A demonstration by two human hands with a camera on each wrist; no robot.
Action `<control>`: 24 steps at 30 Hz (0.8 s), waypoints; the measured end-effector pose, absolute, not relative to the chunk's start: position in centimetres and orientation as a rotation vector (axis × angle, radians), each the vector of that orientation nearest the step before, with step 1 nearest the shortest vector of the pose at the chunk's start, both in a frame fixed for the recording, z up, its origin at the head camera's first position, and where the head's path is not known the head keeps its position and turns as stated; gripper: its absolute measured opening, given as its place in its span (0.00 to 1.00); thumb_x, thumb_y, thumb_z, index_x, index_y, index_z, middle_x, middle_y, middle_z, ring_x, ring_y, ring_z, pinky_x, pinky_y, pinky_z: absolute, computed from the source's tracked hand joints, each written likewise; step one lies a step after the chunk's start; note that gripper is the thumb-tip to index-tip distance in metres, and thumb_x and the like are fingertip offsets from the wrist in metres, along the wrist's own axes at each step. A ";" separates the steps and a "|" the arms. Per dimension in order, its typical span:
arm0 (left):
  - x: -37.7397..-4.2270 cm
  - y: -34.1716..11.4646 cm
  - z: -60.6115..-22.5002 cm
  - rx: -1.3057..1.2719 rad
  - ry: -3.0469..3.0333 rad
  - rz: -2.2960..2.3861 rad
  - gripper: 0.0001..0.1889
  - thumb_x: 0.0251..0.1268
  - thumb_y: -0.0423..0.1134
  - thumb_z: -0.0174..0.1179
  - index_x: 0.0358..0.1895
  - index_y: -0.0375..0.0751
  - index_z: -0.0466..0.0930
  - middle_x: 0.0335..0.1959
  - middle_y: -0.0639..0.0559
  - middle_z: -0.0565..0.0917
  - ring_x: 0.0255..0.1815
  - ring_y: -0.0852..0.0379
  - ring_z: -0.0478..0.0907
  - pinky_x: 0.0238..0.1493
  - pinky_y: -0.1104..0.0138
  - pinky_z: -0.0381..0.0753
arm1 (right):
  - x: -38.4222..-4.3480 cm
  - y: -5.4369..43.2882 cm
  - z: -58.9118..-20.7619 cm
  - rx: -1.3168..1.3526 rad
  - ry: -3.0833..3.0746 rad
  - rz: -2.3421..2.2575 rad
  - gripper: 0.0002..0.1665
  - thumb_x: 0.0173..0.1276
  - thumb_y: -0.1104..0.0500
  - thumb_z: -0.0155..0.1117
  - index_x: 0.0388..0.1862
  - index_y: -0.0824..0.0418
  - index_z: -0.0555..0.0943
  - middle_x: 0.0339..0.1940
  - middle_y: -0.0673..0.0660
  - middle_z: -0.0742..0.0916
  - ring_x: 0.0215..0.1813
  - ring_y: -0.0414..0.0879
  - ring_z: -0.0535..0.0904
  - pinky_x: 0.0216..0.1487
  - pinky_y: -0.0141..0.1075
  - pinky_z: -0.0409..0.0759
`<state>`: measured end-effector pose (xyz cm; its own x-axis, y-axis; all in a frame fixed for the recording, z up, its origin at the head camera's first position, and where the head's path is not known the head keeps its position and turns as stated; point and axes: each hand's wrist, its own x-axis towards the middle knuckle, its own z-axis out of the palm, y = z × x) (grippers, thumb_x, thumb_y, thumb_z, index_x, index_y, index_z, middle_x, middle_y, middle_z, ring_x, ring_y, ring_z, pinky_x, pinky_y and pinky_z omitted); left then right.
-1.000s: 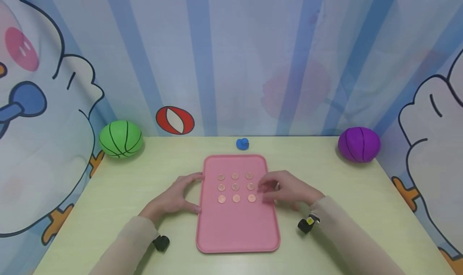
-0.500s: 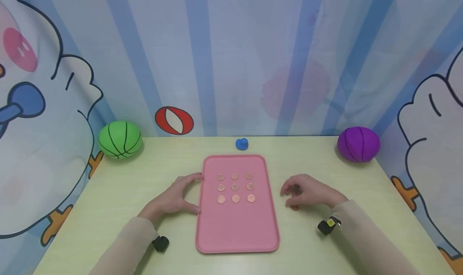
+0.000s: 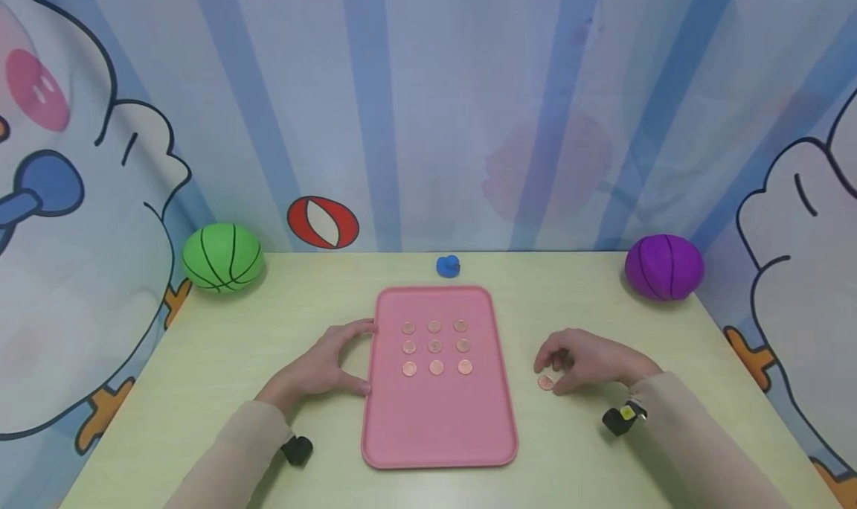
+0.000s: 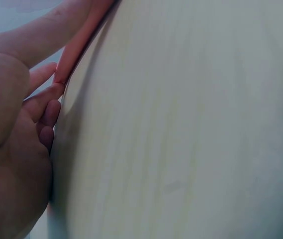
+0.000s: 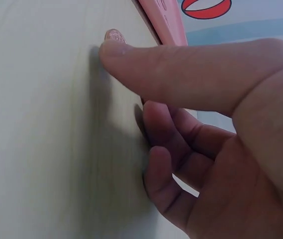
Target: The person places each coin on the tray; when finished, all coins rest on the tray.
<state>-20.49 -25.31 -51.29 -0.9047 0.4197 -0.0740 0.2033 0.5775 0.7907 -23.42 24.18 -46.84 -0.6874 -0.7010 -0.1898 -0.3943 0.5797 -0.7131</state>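
Upright on the table lies a pink tray, with several copper coins in neat rows of three on its upper half. My left hand is spread along the tray's left rim, thumb and forefinger touching it. To the right of the tray, my right hand is low over the table with its fingers bent. A single coin lies there between forefinger and thumb, its face showing. In the right wrist view the thumb tip overlaps that coin, and the other fingers are loosely curled.
Behind the tray sits a small blue rubber duck. A green ball stands at the back left corner and a purple ball at the back right. A printed cloth backdrop rises behind the table.
My right hand has moved right, from the tray's right edge to the coin on the table, which now shows between its fingers. The left hand stays at the rim.
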 end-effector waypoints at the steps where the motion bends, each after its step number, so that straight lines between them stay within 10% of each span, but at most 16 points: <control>1: -20.5 -25.3 -51.3 0.521 2.556 1.239 0.56 0.44 0.50 0.86 0.80 0.58 0.65 0.82 0.53 0.63 0.83 0.41 0.53 0.80 0.33 0.52 | -23.4 24.2 -46.9 -0.879 2.359 -0.904 0.19 0.56 0.63 0.82 0.46 0.53 0.88 0.39 0.52 0.84 0.43 0.47 0.77 0.44 0.33 0.79; 24: -20.5 -25.1 -51.2 0.518 2.549 1.269 0.54 0.44 0.48 0.86 0.79 0.56 0.66 0.83 0.50 0.62 0.84 0.38 0.51 0.79 0.31 0.50 | -23.4 23.6 -47.0 -0.994 2.369 -0.869 0.18 0.57 0.69 0.78 0.41 0.49 0.90 0.42 0.48 0.86 0.44 0.46 0.78 0.47 0.35 0.80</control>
